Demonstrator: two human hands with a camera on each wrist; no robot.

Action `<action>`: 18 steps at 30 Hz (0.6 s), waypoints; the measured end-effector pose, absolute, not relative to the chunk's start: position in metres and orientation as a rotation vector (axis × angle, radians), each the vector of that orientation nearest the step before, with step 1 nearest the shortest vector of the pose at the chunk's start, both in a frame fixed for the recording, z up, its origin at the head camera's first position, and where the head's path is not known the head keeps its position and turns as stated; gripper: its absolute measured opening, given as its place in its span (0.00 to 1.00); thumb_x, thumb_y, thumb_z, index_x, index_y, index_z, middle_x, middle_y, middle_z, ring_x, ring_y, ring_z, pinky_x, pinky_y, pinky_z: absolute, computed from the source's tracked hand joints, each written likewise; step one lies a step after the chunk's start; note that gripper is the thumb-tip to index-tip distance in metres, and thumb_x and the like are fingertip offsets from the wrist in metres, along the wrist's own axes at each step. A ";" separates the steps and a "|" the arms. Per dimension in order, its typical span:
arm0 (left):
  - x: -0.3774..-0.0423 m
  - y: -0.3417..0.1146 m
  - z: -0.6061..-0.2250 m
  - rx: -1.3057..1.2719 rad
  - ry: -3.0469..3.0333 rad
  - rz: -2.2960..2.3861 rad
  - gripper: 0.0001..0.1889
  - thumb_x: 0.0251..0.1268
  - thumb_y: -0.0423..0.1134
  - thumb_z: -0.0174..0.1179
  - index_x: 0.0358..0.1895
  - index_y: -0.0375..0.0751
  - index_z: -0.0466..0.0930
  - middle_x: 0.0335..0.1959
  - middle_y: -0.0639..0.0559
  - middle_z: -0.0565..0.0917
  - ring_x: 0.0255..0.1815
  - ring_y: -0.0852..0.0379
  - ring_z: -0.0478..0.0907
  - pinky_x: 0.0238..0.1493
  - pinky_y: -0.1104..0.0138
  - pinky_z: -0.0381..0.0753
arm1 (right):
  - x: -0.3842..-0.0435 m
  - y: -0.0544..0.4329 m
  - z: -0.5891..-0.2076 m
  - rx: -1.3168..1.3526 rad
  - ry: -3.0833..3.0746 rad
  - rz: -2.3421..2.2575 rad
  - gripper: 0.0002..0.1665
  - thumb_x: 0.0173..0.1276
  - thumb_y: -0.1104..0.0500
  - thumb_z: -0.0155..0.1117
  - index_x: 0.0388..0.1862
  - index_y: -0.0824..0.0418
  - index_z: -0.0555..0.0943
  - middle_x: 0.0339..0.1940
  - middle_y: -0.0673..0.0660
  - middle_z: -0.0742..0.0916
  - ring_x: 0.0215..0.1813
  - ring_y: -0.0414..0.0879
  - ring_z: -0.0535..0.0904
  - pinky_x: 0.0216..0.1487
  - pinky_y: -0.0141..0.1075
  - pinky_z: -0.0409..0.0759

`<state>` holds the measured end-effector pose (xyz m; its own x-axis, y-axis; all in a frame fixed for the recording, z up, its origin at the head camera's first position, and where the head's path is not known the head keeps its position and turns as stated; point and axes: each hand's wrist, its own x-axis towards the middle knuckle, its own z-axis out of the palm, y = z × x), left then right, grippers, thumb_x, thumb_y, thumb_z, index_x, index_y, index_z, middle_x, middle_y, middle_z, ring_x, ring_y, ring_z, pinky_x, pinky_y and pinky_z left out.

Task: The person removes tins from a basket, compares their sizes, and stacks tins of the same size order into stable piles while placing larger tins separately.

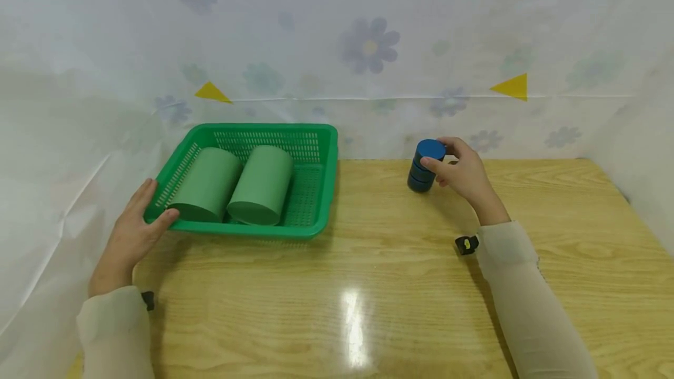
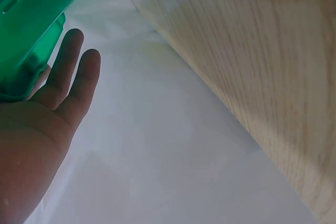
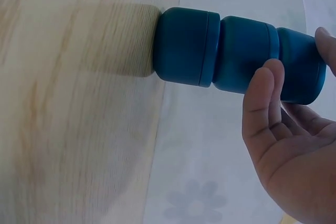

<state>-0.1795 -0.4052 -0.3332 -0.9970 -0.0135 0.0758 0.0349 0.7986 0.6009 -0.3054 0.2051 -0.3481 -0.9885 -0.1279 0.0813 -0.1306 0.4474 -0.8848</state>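
Closest to cam: L sleeve (image 1: 116,332), at the table's (image 1: 295,309) near-left corner. L hand (image 1: 131,233) had fingers spread & mostly straight, thumb at the near-left corner of the green basket (image 1: 295,230); braced, not clenched. Basket sat by the table's left edge, far half; couldn't tell if it overhung. Main risk there, imo: a hard push on that corner could tip it off the edge or roll the 2 green cylinders (image 1: 261,183) inside. Further R, nr the table's far edge, R hand (image 1: 463,174) pinched the blue stack (image 1: 420,177) by its top tier, thumb vs. fingertips. Risk: w/ only the top held, lower tiers could drop or topple if merely stacked; smooth sides might slip too.

Looks, L to R: basket had slotted walls, rounded corners; cylinders pale, plain, side by side; stack approx. upright, 3 dark-blue rounded tiers, seamed, flat-topped.
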 end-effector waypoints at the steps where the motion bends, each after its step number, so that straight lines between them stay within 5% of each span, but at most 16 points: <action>1: -0.179 -0.405 -0.333 -0.015 -2.907 -0.974 0.43 0.79 0.54 0.51 0.83 0.45 0.36 0.83 0.41 0.36 0.78 0.26 0.34 0.67 0.27 0.38 | -0.305 0.205 -0.348 0.237 -2.676 1.627 0.48 0.69 0.39 0.67 0.79 0.60 0.62 0.67 0.65 0.75 0.42 0.69 0.80 0.41 0.55 0.85; 9: -0.180 -0.405 -0.334 -0.016 -2.913 -0.983 0.43 0.79 0.54 0.52 0.83 0.44 0.36 0.83 0.40 0.36 0.78 0.27 0.33 0.68 0.27 0.38 | -0.299 0.207 -0.336 0.205 -2.653 1.626 0.52 0.68 0.37 0.67 0.83 0.54 0.57 0.77 0.61 0.67 0.41 0.62 0.81 0.41 0.45 0.85; 15: -0.179 -0.404 -0.333 -0.020 -2.907 -0.984 0.43 0.79 0.54 0.51 0.83 0.42 0.36 0.83 0.40 0.36 0.78 0.27 0.33 0.67 0.27 0.38 | -0.284 0.194 -0.308 0.242 -2.486 1.558 0.45 0.71 0.41 0.66 0.81 0.54 0.62 0.77 0.56 0.68 0.32 0.44 0.81 0.34 0.31 0.80; 18: -0.179 -0.404 -0.333 -0.023 -2.897 -0.980 0.44 0.78 0.54 0.52 0.83 0.42 0.37 0.83 0.39 0.37 0.78 0.27 0.34 0.68 0.27 0.39 | -0.271 0.178 -0.289 0.322 -2.403 1.533 0.39 0.74 0.45 0.64 0.78 0.54 0.66 0.74 0.55 0.72 0.36 0.43 0.80 0.34 0.30 0.79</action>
<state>-0.1786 -0.4040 -0.3327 -0.9965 -0.0121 0.0833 0.0409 0.7948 0.6054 -0.2712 0.1780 -0.2891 -0.9383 -0.0402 0.3436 -0.3285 0.4148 -0.8485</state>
